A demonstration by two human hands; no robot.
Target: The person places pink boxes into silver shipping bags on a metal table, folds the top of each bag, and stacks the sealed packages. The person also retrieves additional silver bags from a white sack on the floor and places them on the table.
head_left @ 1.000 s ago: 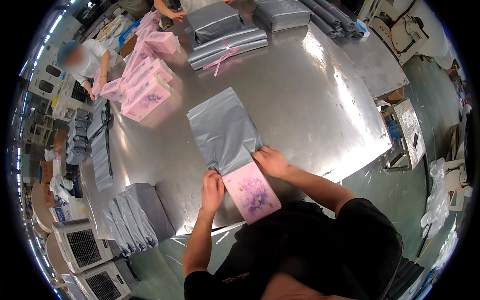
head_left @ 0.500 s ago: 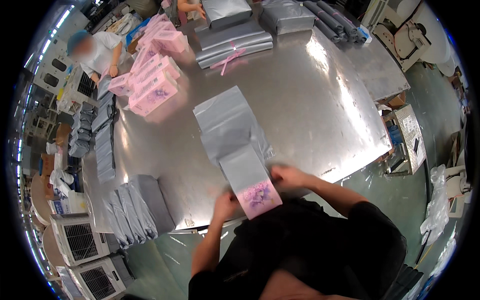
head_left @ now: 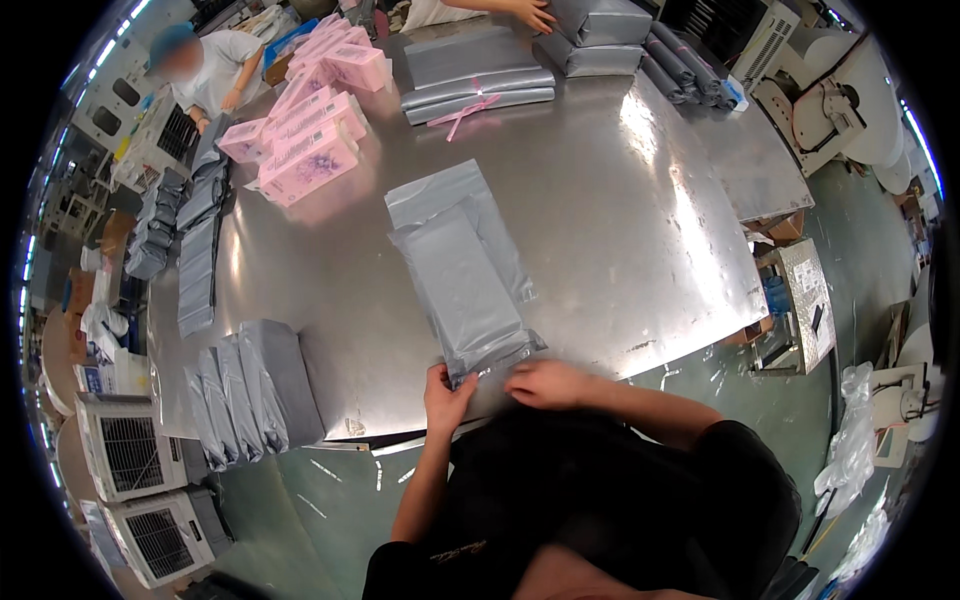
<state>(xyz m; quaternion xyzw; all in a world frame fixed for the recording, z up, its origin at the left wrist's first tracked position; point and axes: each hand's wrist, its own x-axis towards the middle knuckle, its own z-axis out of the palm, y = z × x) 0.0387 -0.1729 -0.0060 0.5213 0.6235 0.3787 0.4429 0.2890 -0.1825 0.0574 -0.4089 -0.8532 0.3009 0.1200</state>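
Note:
A grey plastic mailing bag [head_left: 463, 285] lies on the metal table [head_left: 610, 270] in front of me. Its raised, box-shaped middle shows something inside, and the near end is crumpled. Thumb and fingers of my left hand [head_left: 447, 400] pinch the bag's near left corner. My right hand [head_left: 548, 385] is beside the near right end at the table edge, fingers curled together. What those fingers hold, if anything, is hidden.
Pink flowered boxes [head_left: 310, 165] are heaped at the far left. Filled grey bags [head_left: 285, 385] stand at the near left; flat bags tied with pink ribbon [head_left: 475, 75] lie at the back. A co-worker [head_left: 215, 70] stands far left; another person's hand [head_left: 530, 12] is at the back.
The pink flowered box that stuck out of the bag's near end no longer shows; the bag now covers it. My left hand has closed on the near corner, and my right has moved nearer me.

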